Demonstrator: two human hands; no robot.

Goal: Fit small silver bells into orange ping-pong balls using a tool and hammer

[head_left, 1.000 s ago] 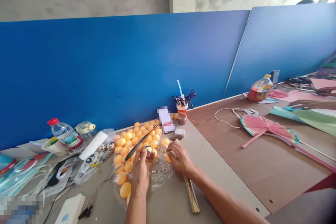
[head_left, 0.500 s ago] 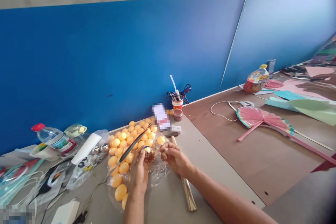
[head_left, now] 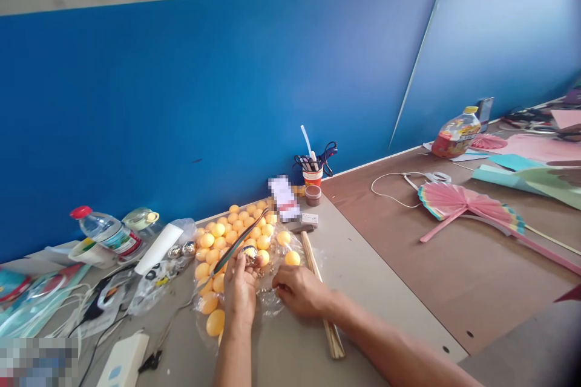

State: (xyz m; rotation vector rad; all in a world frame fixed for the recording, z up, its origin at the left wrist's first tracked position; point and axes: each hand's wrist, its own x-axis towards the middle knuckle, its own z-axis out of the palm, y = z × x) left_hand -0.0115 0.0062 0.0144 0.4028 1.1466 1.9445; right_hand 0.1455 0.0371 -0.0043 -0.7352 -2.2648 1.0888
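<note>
My left hand (head_left: 241, 290) is closed round a shiny silver ball (head_left: 249, 254), which shows between thumb and fingers. To its right, my right hand (head_left: 302, 291) is low over a clear plastic bag (head_left: 271, 305), fingers curled and pressed together; what they hold, if anything, is hidden. Small shiny bits (head_left: 264, 290) lie on the bag between my hands. Behind and left of my hands spreads a sheet of orange balls (head_left: 227, 243) in clear plastic. A dark, narrow strip (head_left: 240, 240) lies slantwise over them. One loose orange ball (head_left: 292, 258) sits just beyond my right hand.
Wooden sticks (head_left: 323, 308) lie right of my right hand. Behind stand a cup of tools (head_left: 313, 175) and a small lidded tub (head_left: 313, 195). Left are a red-capped bottle (head_left: 109, 234), more silver balls (head_left: 181, 250) and cables. A pink paper fan (head_left: 467, 202) lies at right.
My right hand has moved down toward the bag and turned back-up, uncovering the loose orange ball. My left hand still holds the silver ball, now turned more upward. The view has shifted slightly.
</note>
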